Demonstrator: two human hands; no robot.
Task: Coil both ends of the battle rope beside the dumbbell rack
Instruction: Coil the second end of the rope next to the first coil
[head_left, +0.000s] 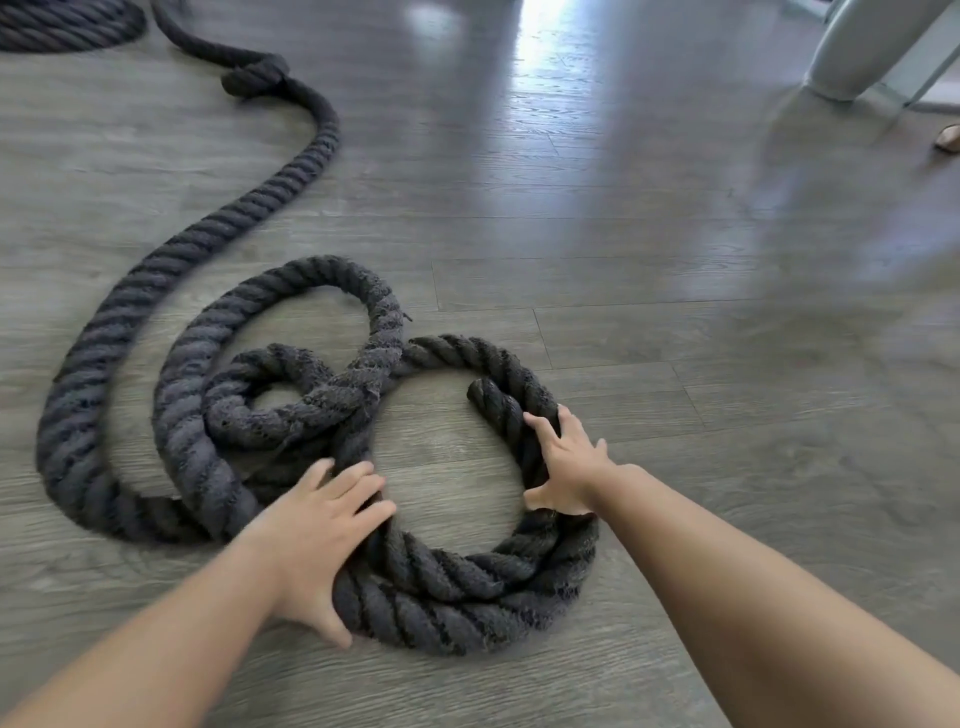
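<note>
Coiling step: a person crouches over a thick dark rope (447, 587) on a grey plank floor (675, 322), shaping one end into a flat ring; both forearms reach in from the bottom edge.
Left hand (317, 530): lies flat on the near-left arc of the ring, fingers spread and nearly straight, pressing rather than gripping.
Right hand (563, 462): sits on the ring's right side, fingers draped over the rope, thumb on the inner edge; it looks like a light hold, and nothing shows a full grasp.
Rope end (485, 392): the cut tip curls inside the ring, just beyond the right hand.
Ring: about two turns, stacked loosely along the near side, bare floor in its centre.
Loose loops (291, 374): to the left, frayed rope lies in uneven curves that cross each other and touch the ring.
Knot (257, 78): farther off, the rope snakes away to a knot.
Second coil (62, 26): at the top-left corner, part of another coil, cut off by the frame.
Far right: a pale furniture leg (857, 57); no rack is visible.
Progress: judged as midway, this end barely begun.
Next move: likely feeding the left-hand slack round the ring, which calls for untangling the crossed loops first.
</note>
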